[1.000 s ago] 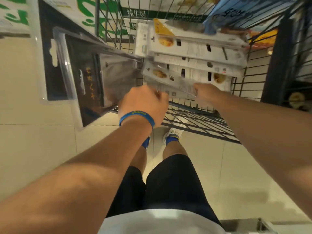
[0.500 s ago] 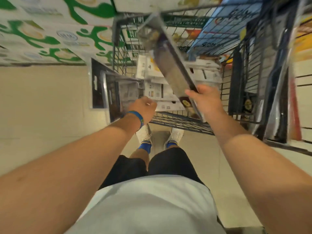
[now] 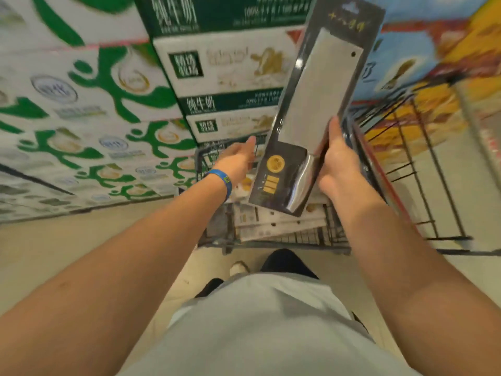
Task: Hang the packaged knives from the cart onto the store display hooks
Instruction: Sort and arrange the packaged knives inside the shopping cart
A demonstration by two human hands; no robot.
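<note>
Packed knife [image 3: 320,104] is held up over the cart [image 3: 273,240], gripped at its edge by the right hand [image 3: 339,164], left hand [image 3: 238,158] is spread flat beside it, nothing held

Your right hand [image 3: 342,169] hides its fingers behind the packaged knife [image 3: 320,104], which covers much of the cart [image 3: 271,244]; the cartons [image 3: 81,104] are blurred.

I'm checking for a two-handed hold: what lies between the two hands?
In the head view, the lower end of the packaged knife: the right hand holds its edge; the left hand is open beside it, seemingly apart.
</note>
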